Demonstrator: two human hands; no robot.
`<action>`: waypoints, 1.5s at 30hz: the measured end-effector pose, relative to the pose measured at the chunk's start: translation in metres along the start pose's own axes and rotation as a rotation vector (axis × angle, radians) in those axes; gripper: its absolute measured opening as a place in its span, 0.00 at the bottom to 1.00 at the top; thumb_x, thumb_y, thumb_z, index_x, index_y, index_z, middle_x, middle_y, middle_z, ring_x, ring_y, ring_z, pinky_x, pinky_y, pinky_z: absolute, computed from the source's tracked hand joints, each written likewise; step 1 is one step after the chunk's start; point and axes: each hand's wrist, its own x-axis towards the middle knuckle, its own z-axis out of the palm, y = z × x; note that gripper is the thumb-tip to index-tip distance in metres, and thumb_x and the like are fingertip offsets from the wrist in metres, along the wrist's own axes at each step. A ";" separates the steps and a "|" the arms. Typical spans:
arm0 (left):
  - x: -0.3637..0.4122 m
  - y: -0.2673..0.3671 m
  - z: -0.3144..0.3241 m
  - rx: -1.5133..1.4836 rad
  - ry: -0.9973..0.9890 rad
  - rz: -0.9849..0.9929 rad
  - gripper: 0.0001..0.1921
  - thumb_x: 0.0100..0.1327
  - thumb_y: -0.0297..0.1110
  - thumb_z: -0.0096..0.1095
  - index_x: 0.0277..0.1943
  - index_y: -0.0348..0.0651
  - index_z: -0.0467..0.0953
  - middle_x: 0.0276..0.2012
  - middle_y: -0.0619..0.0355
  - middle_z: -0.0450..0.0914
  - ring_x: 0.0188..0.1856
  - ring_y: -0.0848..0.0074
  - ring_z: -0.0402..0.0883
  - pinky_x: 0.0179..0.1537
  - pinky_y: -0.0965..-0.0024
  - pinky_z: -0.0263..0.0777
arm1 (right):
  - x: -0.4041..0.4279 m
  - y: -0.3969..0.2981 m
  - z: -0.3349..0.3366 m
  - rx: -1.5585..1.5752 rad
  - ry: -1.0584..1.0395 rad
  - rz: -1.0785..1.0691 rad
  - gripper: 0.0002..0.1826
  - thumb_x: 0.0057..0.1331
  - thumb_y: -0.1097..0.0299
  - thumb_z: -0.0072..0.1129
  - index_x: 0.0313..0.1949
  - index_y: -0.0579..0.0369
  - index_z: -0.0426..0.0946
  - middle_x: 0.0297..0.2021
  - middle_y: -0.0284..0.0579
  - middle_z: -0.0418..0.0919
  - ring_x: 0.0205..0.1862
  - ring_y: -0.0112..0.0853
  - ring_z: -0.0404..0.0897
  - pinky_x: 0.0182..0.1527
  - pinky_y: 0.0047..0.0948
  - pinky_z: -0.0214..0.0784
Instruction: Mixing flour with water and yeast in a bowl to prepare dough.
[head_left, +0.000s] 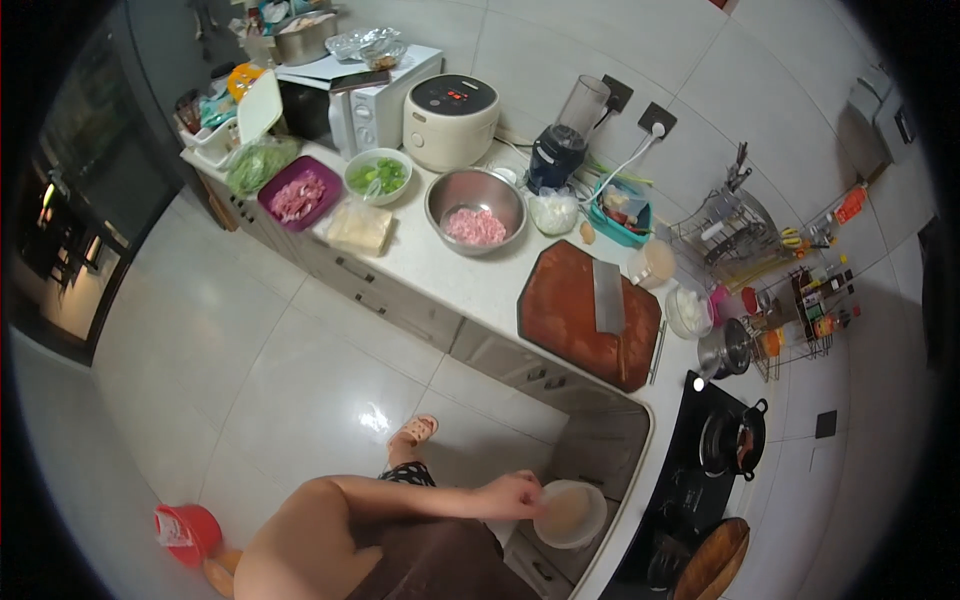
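Note:
My left hand reaches in from the lower left with its fingers curled at the near rim of a translucent plastic tub. It appears to pinch that rim. Something pale tan lies inside the tub, too blurred to name. The tub is beside the counter's cut-out corner, low in front of the grey cabinet. My right hand is out of view. On the counter ahead lies a reddish wooden chopping board with a cleaver on top. A steel bowl of minced meat stands farther left.
Along the counter are a purple tray of meat, a bowl of chopped greens, a rice cooker and a blender. A black hob bears a pot and a wooden lid. A red bucket stands on the floor.

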 end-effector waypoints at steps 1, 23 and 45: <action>0.006 0.004 -0.012 -0.060 -0.013 -0.058 0.15 0.47 0.41 0.58 0.17 0.38 0.67 0.24 0.54 0.70 0.35 0.70 0.68 0.33 0.72 0.64 | -0.008 -0.008 0.011 0.000 0.004 0.001 0.16 0.55 0.62 0.46 0.35 0.65 0.66 0.32 0.52 0.72 0.32 0.37 0.72 0.33 0.32 0.66; 0.081 -0.002 -0.089 0.091 -0.345 -0.055 0.20 0.49 0.47 0.55 0.26 0.33 0.70 0.38 0.48 0.65 0.34 0.66 0.69 0.34 0.72 0.65 | -0.078 -0.055 0.056 0.074 0.078 0.034 0.14 0.57 0.60 0.44 0.32 0.60 0.67 0.29 0.46 0.72 0.30 0.33 0.72 0.32 0.28 0.66; -0.069 0.033 0.201 -0.146 -0.683 -0.406 0.07 0.55 0.29 0.52 0.32 0.34 0.67 0.31 0.58 0.67 0.31 0.73 0.74 0.34 0.73 0.73 | -0.057 0.226 -0.320 1.167 0.622 0.106 0.11 0.61 0.64 0.41 0.30 0.60 0.67 0.25 0.41 0.72 0.25 0.29 0.73 0.29 0.23 0.71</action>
